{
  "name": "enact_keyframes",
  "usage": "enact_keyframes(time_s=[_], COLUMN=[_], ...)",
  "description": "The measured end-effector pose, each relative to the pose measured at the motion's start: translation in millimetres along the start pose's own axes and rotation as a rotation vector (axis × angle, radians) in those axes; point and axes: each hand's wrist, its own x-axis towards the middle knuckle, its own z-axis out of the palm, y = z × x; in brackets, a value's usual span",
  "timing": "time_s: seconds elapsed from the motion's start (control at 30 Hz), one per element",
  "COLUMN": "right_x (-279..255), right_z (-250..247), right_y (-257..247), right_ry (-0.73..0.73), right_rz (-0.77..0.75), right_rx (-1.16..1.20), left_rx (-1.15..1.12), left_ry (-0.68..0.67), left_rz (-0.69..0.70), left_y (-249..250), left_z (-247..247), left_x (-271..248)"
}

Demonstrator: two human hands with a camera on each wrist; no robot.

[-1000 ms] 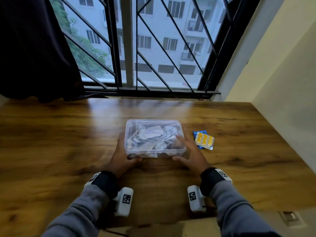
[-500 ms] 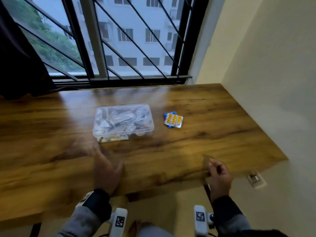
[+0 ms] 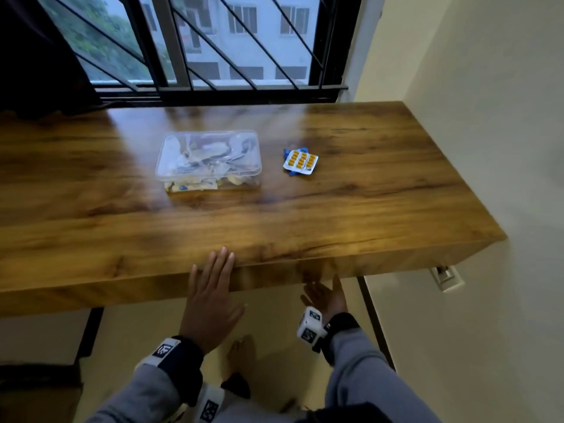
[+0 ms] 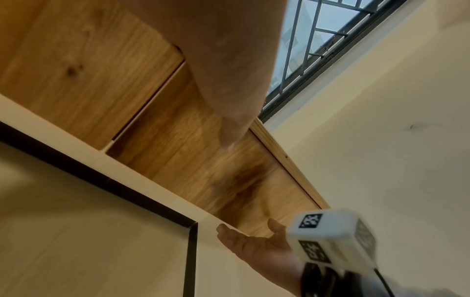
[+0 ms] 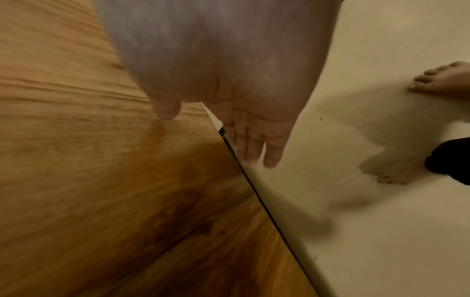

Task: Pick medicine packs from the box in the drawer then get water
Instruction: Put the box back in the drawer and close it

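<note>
A clear plastic box [image 3: 209,160] of medicine packs stands lidded on the wooden desk [image 3: 366,209]. To its right an orange-pill blister pack [image 3: 301,161] lies on a blue pack. My left hand [image 3: 213,288] lies flat against the desk's front face [image 3: 122,285], its straight fingers [image 3: 221,257] reaching over the top edge. My right hand [image 3: 325,296] is turned palm up just below that face, holding nothing. In the right wrist view its fingers [image 5: 254,150] are straight beside the wood panel [image 5: 101,160]. The left wrist view shows two drawer fronts [image 4: 190,160] from below.
A barred window [image 3: 213,56] and a dark curtain [image 3: 36,56] stand behind the desk. A cream wall [image 3: 488,148] closes the right side, with a socket [image 3: 445,274] under the desk corner. Black desk legs [image 3: 90,331] and bare feet [image 5: 437,80] are on the floor.
Both hands let go of the box and drew back to the desk's front edge. The right hand dropped below the edge and turned palm up. The head view pulled back and right.
</note>
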Motion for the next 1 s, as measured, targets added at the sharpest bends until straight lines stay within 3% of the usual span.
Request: enact_keyframes(time_s=[0.23, 0.37, 0.53, 0.73, 1.0], right_x=[-4.4, -5.9, -2.5, -14.6, -39.1], right_z=[1.2, -3.7, 10.6, 13.6, -36.6], right_y=[0.5, 0.8, -5.0, 0.9, 17.5], right_ry=[-0.052, 0.005, 0.002, -0.028, 0.054], right_rz=[-0.029, -0.071, -0.113, -0.145, -0.123], right_rx=[0.092, 0.108, 0.295, 0.227, 0.081], left_rx=[-0.052, -0.096, -0.071, -0.039, -0.15], left_ry=[-0.141, -0.143, -0.089, -0.064, -0.049], left_rz=[0.048, 0.036, 0.082, 0.181, 0.155], left_y=[-12.0, -11.3, -14.2, -28.6, -25.7], left_z=[-20.7, -23.7, -21.1, -32.9, -40.3], left_x=[-0.7, 0.9, -0.8, 13.3, 37.1])
